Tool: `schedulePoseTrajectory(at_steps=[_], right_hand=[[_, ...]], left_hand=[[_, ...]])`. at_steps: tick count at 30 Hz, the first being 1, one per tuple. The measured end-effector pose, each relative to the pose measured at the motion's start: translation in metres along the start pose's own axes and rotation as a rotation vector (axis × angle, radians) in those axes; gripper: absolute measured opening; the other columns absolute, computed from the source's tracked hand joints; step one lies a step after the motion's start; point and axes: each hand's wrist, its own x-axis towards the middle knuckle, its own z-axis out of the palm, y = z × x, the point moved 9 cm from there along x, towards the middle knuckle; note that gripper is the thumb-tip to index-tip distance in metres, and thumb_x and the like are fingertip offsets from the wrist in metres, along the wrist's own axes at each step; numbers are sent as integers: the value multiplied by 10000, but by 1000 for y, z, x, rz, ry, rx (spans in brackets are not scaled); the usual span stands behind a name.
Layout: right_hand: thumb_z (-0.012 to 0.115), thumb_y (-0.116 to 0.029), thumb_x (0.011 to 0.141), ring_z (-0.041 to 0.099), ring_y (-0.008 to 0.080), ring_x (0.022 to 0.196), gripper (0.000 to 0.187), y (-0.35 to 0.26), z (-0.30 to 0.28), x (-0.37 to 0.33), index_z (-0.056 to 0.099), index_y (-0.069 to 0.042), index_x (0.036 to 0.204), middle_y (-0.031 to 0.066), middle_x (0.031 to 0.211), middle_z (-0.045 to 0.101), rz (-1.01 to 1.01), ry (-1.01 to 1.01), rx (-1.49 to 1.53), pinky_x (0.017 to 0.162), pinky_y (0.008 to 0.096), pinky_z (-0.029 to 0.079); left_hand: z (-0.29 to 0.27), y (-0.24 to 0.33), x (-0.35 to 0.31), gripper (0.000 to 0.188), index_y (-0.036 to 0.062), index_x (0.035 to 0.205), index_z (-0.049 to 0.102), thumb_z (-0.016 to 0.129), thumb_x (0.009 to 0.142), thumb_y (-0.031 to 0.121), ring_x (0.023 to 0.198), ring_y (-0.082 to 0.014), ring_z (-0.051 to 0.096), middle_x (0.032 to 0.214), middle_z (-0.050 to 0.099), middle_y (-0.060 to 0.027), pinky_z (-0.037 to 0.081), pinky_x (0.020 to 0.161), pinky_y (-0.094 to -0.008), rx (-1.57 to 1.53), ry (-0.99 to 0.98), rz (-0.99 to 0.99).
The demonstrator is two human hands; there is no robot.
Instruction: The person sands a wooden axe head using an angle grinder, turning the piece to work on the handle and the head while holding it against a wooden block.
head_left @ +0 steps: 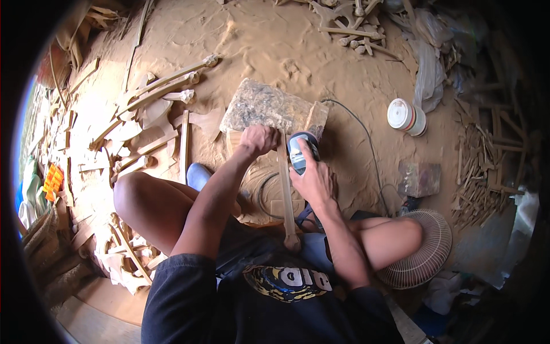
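Observation:
My left hand is closed at the far end of a long pale bone, resting by the near edge of a rough, dusty block. From there the bone runs back toward my lap, its knobbed end near my shirt. My right hand is wrapped round an angle grinder, with one finger stretched along its top. The grinder's head is just right of the bone's far end; whether they touch I cannot tell. A dark cord curves over the sand beyond it.
Long bones and flat bone pieces lie on the left. More bones are heaped at the far right. A white tub, a square box and a round fan guard stand to my right, near a pile of thin strips.

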Motion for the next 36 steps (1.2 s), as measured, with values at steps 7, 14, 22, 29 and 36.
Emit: schedulePoseTrajectory(at_steps=[7, 14, 22, 29, 36], right_hand=[[801, -296, 886, 714, 546, 901, 781, -2, 4, 1, 486, -328, 1600, 347, 919, 724, -13, 18, -55, 786, 634, 569], [805, -318, 894, 731, 526, 881, 828, -5, 2, -14, 430, -304, 1632, 335, 916, 730, 3, -20, -184, 772, 611, 576], [809, -281, 883, 734, 531, 895, 853, 24, -28, -20, 412, -335, 1637, 316, 920, 740, 75, 53, -98, 784, 622, 580], [824, -265, 865, 707, 541, 959, 832, 40, -18, -17, 460, -322, 1611, 311, 1055, 749, -14, 125, 132, 840, 613, 566], [826, -241, 863, 713, 543, 941, 868, 46, -14, -16, 425, -354, 1624, 337, 1004, 737, -21, 137, 97, 799, 643, 563]], left_hand=[[-3, 4, -2, 344, 141, 853, 761, 566, 1013, 375, 732, -384, 749, 809, 761, -171, 597, 658, -512, 55, 16, 36], [-4, 4, -2, 326, 154, 860, 763, 567, 1005, 369, 709, -388, 744, 787, 754, -174, 597, 636, -515, 46, 25, 28], [0, -1, -2, 376, 137, 851, 751, 548, 1040, 393, 708, -386, 744, 792, 758, -162, 596, 626, -522, 5, 63, 32], [8, 9, 0, 372, 118, 846, 736, 552, 1048, 371, 694, -372, 737, 787, 754, -161, 586, 596, -515, 128, 116, 160], [9, -1, -6, 306, 87, 1041, 726, 680, 970, 382, 656, -295, 717, 825, 713, -81, 574, 526, -447, 130, 35, 156]])
